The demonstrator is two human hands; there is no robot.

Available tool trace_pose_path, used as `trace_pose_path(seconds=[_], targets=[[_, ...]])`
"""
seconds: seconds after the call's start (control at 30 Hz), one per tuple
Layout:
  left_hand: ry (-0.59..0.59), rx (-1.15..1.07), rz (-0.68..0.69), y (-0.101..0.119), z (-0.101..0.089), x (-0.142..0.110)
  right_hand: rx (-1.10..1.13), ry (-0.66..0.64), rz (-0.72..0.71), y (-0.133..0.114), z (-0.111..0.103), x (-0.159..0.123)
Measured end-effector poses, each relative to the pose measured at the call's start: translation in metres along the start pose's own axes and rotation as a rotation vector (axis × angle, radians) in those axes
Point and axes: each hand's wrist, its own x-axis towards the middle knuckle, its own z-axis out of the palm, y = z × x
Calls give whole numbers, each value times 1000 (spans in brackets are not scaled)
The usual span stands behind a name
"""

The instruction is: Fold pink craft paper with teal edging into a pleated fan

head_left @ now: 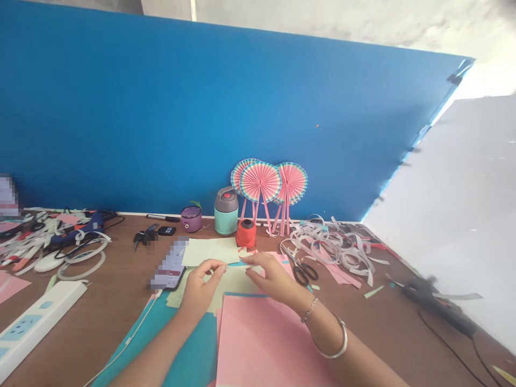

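My left hand [199, 290] and my right hand [270, 278] meet over a pale green paper sheet [236, 282], their fingertips pinching its upper edge. A second pale green sheet [209, 251] lies just beyond my fingers. Below my right hand is a pink paper sheet [262, 341], and a teal paper sheet [191, 349] lies under my left forearm. Black-handled scissors [302, 272] rest to the right of my right hand. A blurred phone [169, 267] lies left of my left hand.
Several pink paper fans [260, 181] stand against a blue board [201, 107], beside a red spool [245, 234] and a teal bottle [226, 211]. Paper strips [334, 247] and a glue gun [435, 306] lie right; a power strip [36, 322] and clutter lie left.
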Motion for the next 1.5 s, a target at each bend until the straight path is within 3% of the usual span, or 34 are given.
trace_pose_path(seconds=[0.23,0.43,0.53,0.67,0.77,0.97,1.07,1.17,1.33,1.5], targets=[[-73,71,-38,2,0,0,209,-130,327,-3,-23,-23],[-160,47,-98,4,2,-2,286,-107,403,10,-20,-41],[-209,10,-146,4,2,-3,205,-62,374,18,-13,-42],[-269,-74,-105,5,2,-5,101,60,157,17,-5,-45],[-282,-87,-60,6,2,-6,104,25,95,12,-3,-47],[-206,-17,-64,2,3,-4,255,-26,261,10,-7,-44],[-203,23,-129,3,2,-3,349,-35,329,15,-8,-42],[-232,52,-192,7,1,-3,319,-21,346,19,-8,-41],[-298,126,-166,7,-2,-2,229,-19,488,22,-7,-42],[-377,186,-164,4,-3,-1,185,-44,419,27,-1,-46]])
